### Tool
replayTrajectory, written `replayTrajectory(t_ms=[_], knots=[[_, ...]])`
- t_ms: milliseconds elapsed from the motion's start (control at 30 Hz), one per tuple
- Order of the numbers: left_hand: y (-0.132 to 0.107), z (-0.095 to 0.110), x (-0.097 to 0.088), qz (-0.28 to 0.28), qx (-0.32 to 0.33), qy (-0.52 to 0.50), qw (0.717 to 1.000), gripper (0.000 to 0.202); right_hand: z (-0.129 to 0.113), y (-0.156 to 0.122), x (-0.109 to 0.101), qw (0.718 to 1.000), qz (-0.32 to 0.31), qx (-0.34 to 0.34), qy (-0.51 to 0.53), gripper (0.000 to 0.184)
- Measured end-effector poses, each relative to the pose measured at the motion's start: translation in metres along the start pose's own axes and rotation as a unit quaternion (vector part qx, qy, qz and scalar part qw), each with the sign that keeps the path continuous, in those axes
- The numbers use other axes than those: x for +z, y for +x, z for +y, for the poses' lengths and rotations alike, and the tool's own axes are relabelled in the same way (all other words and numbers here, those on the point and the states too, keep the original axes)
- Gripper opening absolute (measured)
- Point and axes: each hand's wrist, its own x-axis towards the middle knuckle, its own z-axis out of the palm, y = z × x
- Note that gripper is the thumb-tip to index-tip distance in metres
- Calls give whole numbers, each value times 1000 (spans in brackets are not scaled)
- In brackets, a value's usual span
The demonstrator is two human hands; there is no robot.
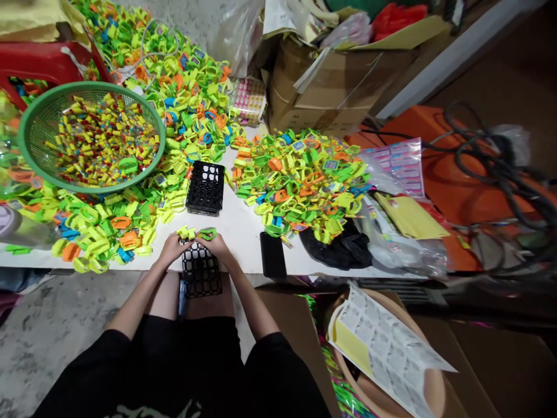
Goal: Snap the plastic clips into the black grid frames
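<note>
My left hand point(173, 248) is closed on a yellow-green plastic toy watch point(186, 233) at the table's front edge. Beside it, my right hand point(216, 246) pinches a green toy watch point(208, 233). Both hands are close together over a black plastic grid tray point(201, 271), which tilts from the table edge down toward the lap. The fingertips are partly hidden by the watches. Just beyond the hands stands a black lattice basket point(205, 188). A loose pile of yellow, green, orange and blue toy watches point(300, 180) lies to the right.
A green colander point(26, 145) of small yellow-and-red pieces sits left among more toy watches point(191, 87). A black phone point(273, 255) lies near the front edge, beside a black plastic bag point(342, 249). Behind stands a cardboard box point(322, 87). A tub point(435, 389) with printed paper is lower right.
</note>
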Motion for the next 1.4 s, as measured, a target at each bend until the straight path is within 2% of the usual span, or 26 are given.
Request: replayTrajectory(t_ms=[233,367,467,733,933,1200,1400], knots=[[-1,-5,4,13,6,23,1000,34,5,-6,-6,990,42,-58,-118,25],[-1,-8,6,9,17,25,1000,32,7,-4,-2,975,36,-98,-196,21],[-2,-9,7,16,5,39,999,33,6,-1,-1,967,23,-100,-231,21],[-1,-18,11,4,-8,69,998,28,0,1,-3,975,33,-104,-196,18],[0,-23,16,14,8,68,998,27,-1,2,-3,975,24,-113,-187,15],[-1,-21,15,8,4,78,997,28,2,-2,-3,975,39,-102,-193,14],[-1,-16,14,-1,1,87,996,31,-3,-8,-2,973,21,-99,-210,12]])
